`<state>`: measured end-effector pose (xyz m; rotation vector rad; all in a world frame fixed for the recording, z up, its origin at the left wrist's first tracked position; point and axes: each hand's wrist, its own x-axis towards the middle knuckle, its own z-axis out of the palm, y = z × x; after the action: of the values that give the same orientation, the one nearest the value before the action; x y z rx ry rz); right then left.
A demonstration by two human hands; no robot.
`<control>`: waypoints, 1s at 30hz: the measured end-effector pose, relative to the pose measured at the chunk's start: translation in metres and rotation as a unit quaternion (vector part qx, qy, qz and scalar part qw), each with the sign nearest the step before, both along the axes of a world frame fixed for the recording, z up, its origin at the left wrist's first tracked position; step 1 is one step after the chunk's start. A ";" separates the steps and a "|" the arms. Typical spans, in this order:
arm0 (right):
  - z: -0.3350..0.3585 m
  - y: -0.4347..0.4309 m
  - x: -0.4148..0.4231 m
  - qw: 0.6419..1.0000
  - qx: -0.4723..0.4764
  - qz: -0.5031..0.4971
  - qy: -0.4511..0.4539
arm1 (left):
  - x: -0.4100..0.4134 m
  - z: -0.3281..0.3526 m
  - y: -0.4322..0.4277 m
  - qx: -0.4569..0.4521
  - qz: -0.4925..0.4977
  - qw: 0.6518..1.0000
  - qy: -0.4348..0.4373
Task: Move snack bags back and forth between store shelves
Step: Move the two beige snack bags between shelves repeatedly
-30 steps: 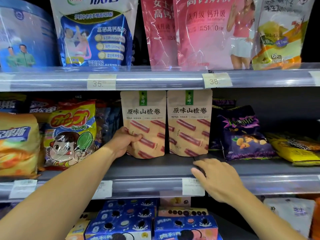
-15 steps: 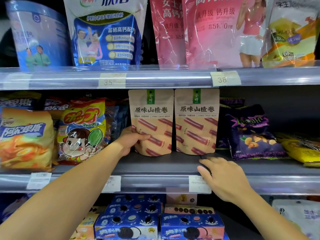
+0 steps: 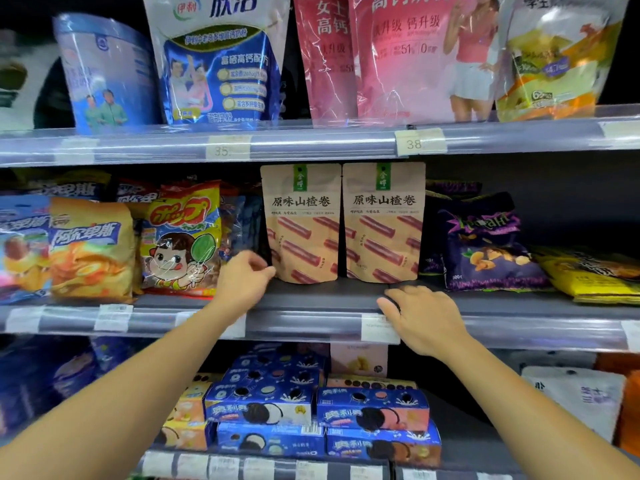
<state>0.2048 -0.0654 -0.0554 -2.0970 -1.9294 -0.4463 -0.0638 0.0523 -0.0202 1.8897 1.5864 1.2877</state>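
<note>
Two tan stand-up snack bags with red rolls printed on them stand side by side on the middle shelf (image 3: 311,301): the left tan bag (image 3: 300,223) and the right tan bag (image 3: 384,223). My left hand (image 3: 242,280) is by the lower left corner of the left bag, fingers loosely curled and holding nothing; its fingertips are at the bag's edge. My right hand (image 3: 424,318) lies palm down on the shelf's front lip, below the right bag, fingers spread and empty.
A yellow-red candy bag (image 3: 183,237) and orange chip bags (image 3: 90,247) crowd the left of the shelf; a purple nut bag (image 3: 485,244) and a yellow bag (image 3: 588,271) sit on the right. Large pouches (image 3: 214,60) fill the top shelf. Blue cookie boxes (image 3: 311,403) lie below.
My left hand has let go of the left tan bag's edge and drawn back a little to the left. The right hand stays on the shelf lip. The view shifted slightly.
</note>
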 end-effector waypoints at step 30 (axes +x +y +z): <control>-0.102 -0.096 -0.445 0.914 -0.274 0.299 -0.023 | -0.390 -0.135 -0.257 -0.307 -0.017 0.802 0.512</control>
<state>-0.2405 -0.1615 -0.1573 -1.5969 -2.8125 0.2038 -0.4539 -0.2049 -0.1556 2.1795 2.0161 -0.4593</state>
